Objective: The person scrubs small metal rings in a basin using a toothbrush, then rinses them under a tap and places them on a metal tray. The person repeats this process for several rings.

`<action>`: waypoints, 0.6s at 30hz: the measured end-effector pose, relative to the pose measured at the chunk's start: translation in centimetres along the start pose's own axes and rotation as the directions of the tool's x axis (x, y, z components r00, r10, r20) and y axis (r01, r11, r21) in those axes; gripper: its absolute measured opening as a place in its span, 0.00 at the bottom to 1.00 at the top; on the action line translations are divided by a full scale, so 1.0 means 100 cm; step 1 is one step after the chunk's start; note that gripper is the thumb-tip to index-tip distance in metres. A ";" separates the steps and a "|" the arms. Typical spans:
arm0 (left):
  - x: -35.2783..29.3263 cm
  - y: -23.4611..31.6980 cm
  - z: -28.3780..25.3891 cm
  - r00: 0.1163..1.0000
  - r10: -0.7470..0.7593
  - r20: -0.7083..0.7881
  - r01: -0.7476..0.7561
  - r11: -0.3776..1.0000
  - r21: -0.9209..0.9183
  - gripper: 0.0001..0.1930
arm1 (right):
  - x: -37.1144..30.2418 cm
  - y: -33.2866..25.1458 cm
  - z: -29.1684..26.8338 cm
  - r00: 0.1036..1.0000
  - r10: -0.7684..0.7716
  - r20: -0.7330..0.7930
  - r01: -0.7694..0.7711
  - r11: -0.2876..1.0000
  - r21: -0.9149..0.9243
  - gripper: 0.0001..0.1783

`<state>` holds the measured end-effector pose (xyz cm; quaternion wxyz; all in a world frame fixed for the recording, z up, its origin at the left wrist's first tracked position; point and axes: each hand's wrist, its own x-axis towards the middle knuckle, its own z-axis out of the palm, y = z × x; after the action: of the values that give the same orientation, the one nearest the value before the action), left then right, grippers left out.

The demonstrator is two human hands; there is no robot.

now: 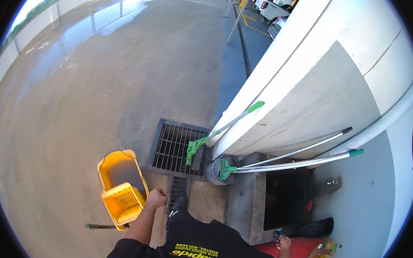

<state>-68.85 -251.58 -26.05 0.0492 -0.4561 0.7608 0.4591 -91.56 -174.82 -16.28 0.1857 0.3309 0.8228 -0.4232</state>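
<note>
My left hand (156,198), its fingers curled closed, hangs just right of a yellow mop bucket (144,183); whatever it may hold is too small to make out. The bucket has greyish water (125,173) in it and a yellow wringer (124,204) on its near end. On the far right, beside a concrete basin (257,211), my right hand (284,244) is closed round a small dark object (278,235) with bluish spots, whose kind I cannot tell.
A metal floor grate (173,148) lies ahead, with a green mop holder (196,149) over it, leaning on a white pillar (284,72). A dark bucket (215,174) holds another green-headed pole (298,163). A tap (333,181), bottles (325,246) and a red surface (298,248) are at right.
</note>
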 end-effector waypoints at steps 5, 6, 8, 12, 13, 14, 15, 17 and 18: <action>0.084 0.090 -0.023 0.983 0.066 0.170 -0.103 0.970 0.219 0.09 | -0.012 0.029 0.019 0.986 0.082 -0.148 -0.054 0.982 0.182 0.15; 0.096 0.111 -0.009 0.978 0.123 0.168 -0.165 0.950 0.264 0.09 | -0.007 0.038 0.010 0.979 0.014 -0.205 -0.007 0.999 0.035 0.19; 0.111 0.163 0.018 0.951 0.237 0.198 -0.283 0.927 0.246 0.08 | -0.001 0.060 0.002 0.972 0.060 -0.226 -0.040 0.995 0.094 0.22; 0.113 0.248 0.084 0.813 0.465 0.351 -0.546 0.818 0.182 0.08 | -0.027 0.114 0.012 0.921 0.288 -0.261 -0.128 0.859 0.497 0.17; 0.118 0.269 0.108 0.768 0.522 0.372 -0.597 0.793 0.120 0.08 | -0.029 0.122 0.020 0.900 0.353 -0.256 -0.148 0.800 0.582 0.17; 0.120 0.289 0.131 0.729 0.537 0.424 -0.629 0.769 0.109 0.08 | -0.038 0.130 0.030 0.874 0.418 -0.249 -0.166 0.738 0.654 0.16; 0.116 0.309 0.160 0.688 0.543 0.481 -0.653 0.753 0.084 0.08 | -0.047 0.145 0.029 0.857 0.451 -0.249 -0.179 0.714 0.677 0.16; 0.105 0.334 0.216 0.596 0.556 0.580 -0.694 0.720 0.022 0.09 | -0.053 0.177 0.032 0.833 0.499 -0.238 -0.204 0.678 0.706 0.15; 0.101 0.348 0.240 0.548 0.569 0.613 -0.716 0.698 -0.009 0.09 | -0.055 0.179 0.037 0.830 0.524 -0.192 -0.230 0.635 0.738 0.15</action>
<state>-108.73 -234.62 -22.04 0.1577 0.0271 0.8721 0.4625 -75.05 -172.39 -25.42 -0.0316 0.6203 0.5351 -0.5726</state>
